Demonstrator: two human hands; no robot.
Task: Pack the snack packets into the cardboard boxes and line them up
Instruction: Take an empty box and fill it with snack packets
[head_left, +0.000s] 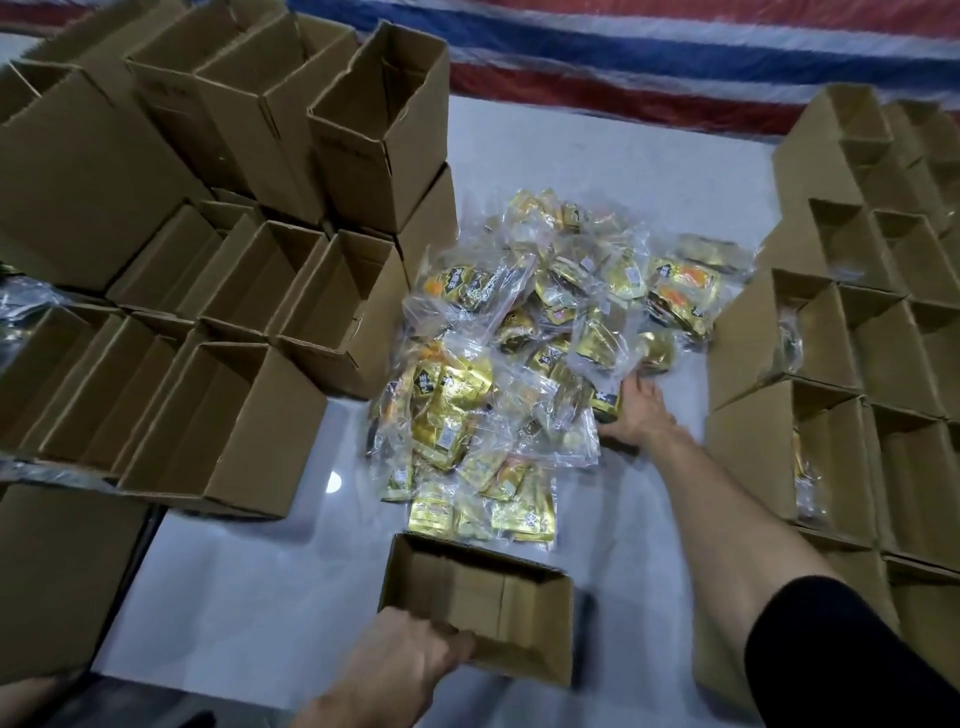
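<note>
Looking at the head view, the only one:

- Left hand (400, 660), bottom centre: fingers are curled over the near wall of an open cardboard box (478, 597), so it has a firm grasp on it. I see no packets inside the box. It sits on the white surface (249, 582), just short of the near edge of the pile.
- Right hand (631, 410): the arm is stretched forward, with a black sleeve (841, 654) at the upper arm. The hand is at the right edge of the snack packets (519, 364), touching a dark-and-gold packet (605, 401). Can't tell whether the fingers have closed on it or just lie against it.
- The snack packets are one loose heap in the middle of the surface. They have gold foil faces in clear plastic wrap, overlap each other and point every way.
- Empty boxes (234, 270) on the left are open-topped, packed side by side and stacked in two tiers.
- Boxes on the right (857, 353) stand in rows touching each other. Packets (789, 345) are visible in a couple of the nearest ones.
- A red, white and blue striped sheet (623, 57) runs along the far edge.
</note>
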